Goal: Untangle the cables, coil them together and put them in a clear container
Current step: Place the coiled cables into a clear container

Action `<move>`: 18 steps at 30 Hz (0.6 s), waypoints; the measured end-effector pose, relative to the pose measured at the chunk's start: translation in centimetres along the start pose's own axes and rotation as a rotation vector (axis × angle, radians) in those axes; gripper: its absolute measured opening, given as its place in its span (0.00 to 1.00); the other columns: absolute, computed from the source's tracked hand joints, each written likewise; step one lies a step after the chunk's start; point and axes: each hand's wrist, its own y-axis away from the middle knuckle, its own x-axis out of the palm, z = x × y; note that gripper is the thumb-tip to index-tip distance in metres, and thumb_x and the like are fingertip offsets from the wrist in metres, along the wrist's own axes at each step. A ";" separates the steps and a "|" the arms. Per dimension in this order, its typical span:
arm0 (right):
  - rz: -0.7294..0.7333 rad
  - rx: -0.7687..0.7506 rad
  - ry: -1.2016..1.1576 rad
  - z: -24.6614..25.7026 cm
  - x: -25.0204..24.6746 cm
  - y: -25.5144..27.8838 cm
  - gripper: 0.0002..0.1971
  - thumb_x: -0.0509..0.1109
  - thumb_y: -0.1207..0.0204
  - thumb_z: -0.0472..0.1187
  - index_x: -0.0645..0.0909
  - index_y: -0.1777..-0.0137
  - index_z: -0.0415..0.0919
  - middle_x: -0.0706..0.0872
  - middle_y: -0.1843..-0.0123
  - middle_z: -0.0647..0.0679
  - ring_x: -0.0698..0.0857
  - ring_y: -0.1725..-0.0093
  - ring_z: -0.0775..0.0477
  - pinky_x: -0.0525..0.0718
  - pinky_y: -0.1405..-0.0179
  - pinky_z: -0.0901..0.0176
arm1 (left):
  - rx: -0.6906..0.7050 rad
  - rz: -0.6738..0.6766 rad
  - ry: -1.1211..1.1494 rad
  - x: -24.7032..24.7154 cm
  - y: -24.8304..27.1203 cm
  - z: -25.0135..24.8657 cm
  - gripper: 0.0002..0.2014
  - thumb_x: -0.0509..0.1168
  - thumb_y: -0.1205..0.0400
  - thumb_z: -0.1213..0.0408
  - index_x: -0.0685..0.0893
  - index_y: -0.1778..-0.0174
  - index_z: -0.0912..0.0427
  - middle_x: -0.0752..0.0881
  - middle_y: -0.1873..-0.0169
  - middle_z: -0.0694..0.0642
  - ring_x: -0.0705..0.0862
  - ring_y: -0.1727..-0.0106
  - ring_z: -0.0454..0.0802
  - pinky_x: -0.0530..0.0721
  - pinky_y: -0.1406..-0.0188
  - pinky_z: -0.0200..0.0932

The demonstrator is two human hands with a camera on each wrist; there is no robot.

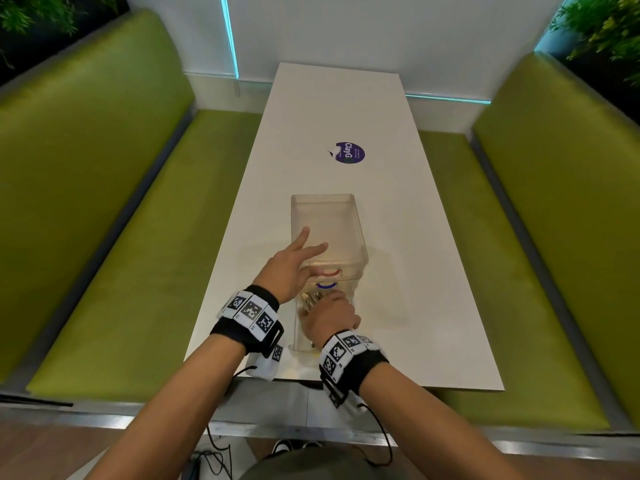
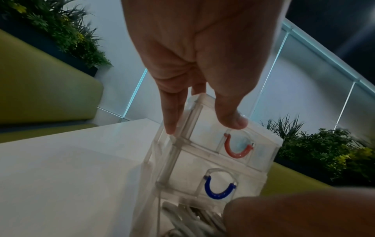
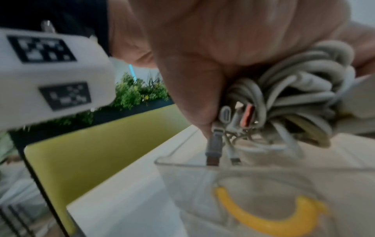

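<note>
Right hand [image 3: 233, 40] fingers [image 3: 192, 96] curled tight round the coiled cables [image 3: 300, 89], grey-white bundle, several connectors [image 3: 213, 144] dangling off its underside. Bundle held inside the pulled-out bottom drawer [image 3: 202, 179] of the clear container [image 1: 325, 216], lowest plug tips at rim level of the drawer's near wall in the right wrist view; not clear whether the bundle touches the drawer floor. Yellow handle [image 3: 263, 214] on that near wall.

Left hand [image 1: 294, 268] fingers [image 2: 172, 112] straight and spread, nothing gripped: thumb tip pressing the near top edge above the red handle [image 2: 237, 149], one fingertip against the left near corner post, other fingers out over the top. Blue handle [image 2: 219, 190] on the middle drawer, shut, just under the red one.

Container upright on the white desk [image 1: 415, 271], centre-near, drawer sticking out toward the near edge. Purple round sticker [image 1: 349, 153] farther along the desk, well apart. Green bench seats [image 1: 104, 237] left and right. Tagged bands on both wrists.
</note>
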 end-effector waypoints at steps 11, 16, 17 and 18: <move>-0.104 -0.741 -0.371 -7.5 3.2 1.1 0.32 0.62 0.18 0.48 0.55 0.19 0.35 0.49 0.16 0.38 0.47 0.16 0.41 0.48 0.17 0.54 | 0.006 -0.010 0.042 0.1 0.1 0.3 0.23 0.60 0.15 0.65 0.72 0.25 0.41 0.53 0.16 0.46 0.67 0.21 0.52 0.71 0.28 0.52; -0.167 -0.700 -0.480 -10.2 2.2 1.9 0.27 0.64 0.22 0.40 0.66 0.24 0.40 0.61 0.21 0.44 0.57 0.19 0.47 0.56 0.24 0.66 | -0.019 0.007 0.069 -0.2 0.3 -0.3 0.24 0.58 0.16 0.70 0.72 0.25 0.43 0.53 0.16 0.47 0.66 0.20 0.52 0.68 0.26 0.48; -0.174 -0.692 -0.489 -11.0 1.9 1.7 0.24 0.64 0.23 0.37 0.70 0.27 0.41 0.66 0.25 0.46 0.63 0.23 0.50 0.61 0.27 0.68 | -0.026 0.012 0.072 -0.3 0.3 -0.3 0.25 0.58 0.16 0.70 0.72 0.25 0.43 0.53 0.16 0.47 0.66 0.20 0.53 0.68 0.24 0.51; -0.178 -0.694 -0.493 -11.7 1.7 1.5 0.19 0.65 0.23 0.36 0.76 0.32 0.43 0.71 0.31 0.49 0.69 0.29 0.52 0.66 0.31 0.69 | -0.033 0.015 0.076 -0.3 0.4 -0.4 0.25 0.58 0.16 0.70 0.72 0.25 0.43 0.53 0.16 0.47 0.66 0.20 0.53 0.67 0.23 0.53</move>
